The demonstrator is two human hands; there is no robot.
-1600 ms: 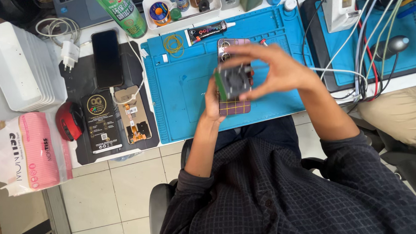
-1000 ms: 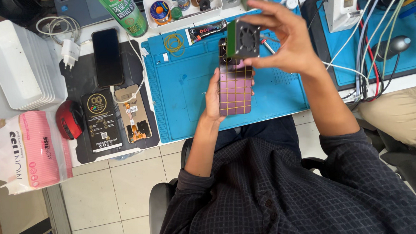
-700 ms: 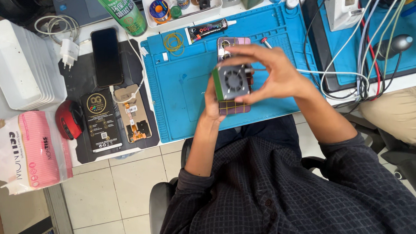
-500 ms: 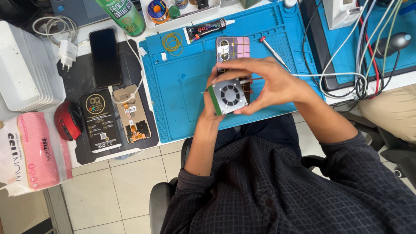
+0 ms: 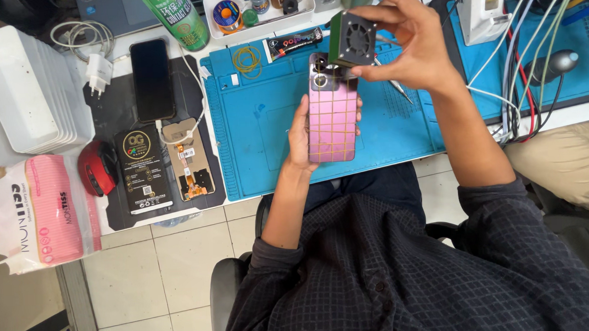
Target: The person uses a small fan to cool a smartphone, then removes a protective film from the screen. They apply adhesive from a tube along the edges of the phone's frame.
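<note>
2 hands, 1 pink phone [image 5: 333,121], 1 small fan unit [image 5: 352,38], 1 black phone [image 5: 152,79], 1 opened phone [image 5: 188,158], 1 red mouse [image 5: 95,169], 1 white charger [image 5: 98,69], 1 blue mat [image 5: 260,127].

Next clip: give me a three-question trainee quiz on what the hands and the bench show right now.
1. True or false: the left hand holds the pink phone with its back facing up.
2. What does the right hand hold? A) a screwdriver B) a small green box with a fan C) a roll of tape
3. Fill in: the black phone lies on the dark mat, to the ___ of the blue mat in the picture.

Key: 1 true; 2 B, the fan box is above the phone's top end; 3 left.
</note>
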